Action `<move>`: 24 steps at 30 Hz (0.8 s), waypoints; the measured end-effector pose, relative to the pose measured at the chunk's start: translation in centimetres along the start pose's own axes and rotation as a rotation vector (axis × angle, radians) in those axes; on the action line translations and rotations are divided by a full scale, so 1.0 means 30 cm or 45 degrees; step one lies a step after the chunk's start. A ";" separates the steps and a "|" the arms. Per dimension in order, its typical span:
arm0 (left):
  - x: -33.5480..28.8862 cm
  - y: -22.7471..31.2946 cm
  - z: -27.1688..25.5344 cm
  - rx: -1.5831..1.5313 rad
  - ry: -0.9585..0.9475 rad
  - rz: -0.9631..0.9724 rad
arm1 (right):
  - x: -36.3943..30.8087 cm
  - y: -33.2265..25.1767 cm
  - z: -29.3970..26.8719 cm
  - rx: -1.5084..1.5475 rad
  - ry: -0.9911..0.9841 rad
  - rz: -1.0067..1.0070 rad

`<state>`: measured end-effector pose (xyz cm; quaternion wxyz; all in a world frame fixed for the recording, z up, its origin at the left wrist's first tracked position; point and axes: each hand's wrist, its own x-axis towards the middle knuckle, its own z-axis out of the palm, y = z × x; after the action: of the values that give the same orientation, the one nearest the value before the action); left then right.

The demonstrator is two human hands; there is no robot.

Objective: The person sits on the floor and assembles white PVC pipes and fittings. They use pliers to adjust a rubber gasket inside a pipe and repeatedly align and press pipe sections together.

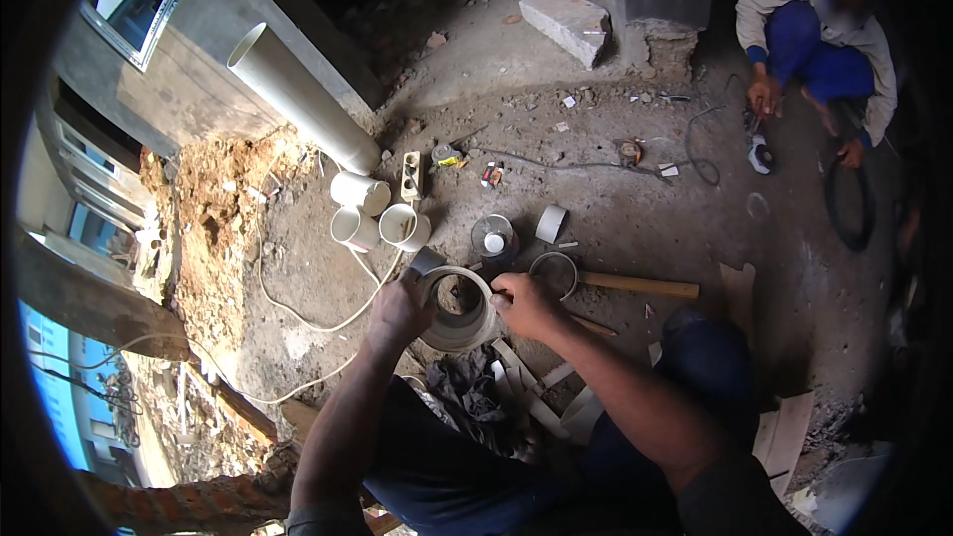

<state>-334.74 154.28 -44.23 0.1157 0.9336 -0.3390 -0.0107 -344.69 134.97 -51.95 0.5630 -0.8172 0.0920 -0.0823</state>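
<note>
Fitting (459, 310), a short grey pipe piece with its open mouth upward, was held above the dirt floor (635, 228) between both hands; left hand (397, 310) wrapped its left wall, fingers curled over the rim; right hand (526, 304) was closed at its right rim, what it pinched could not be told; rag (475, 392) and white strips (536, 392) lay just below; open tin (493, 238), tape roll (551, 223), metal ring (554, 273) and hammer handle (640, 285) lay beyond; three white couplings (377, 213) sat left, beneath a long pipe (303, 99); another person (819, 50) crouched well apart.
</note>
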 end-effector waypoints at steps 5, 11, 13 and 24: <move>0.005 -0.033 0.058 0.092 0.071 -0.254 | -0.008 0.003 0.041 0.035 -0.030 -0.093; 0.042 -0.073 0.113 0.206 0.115 -0.159 | 0.002 0.033 0.040 -0.031 0.063 -0.200; 0.054 -0.066 0.108 0.169 0.198 -0.097 | 0.011 0.033 0.039 -0.022 0.071 -0.167; 0.056 -0.042 0.054 -0.345 0.121 -0.041 | 0.023 0.060 0.013 -0.015 0.121 0.045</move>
<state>-332.80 153.82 -46.00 0.2565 0.9142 -0.3134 -0.0140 -344.02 134.53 -53.74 0.5545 -0.8139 0.1334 -0.1104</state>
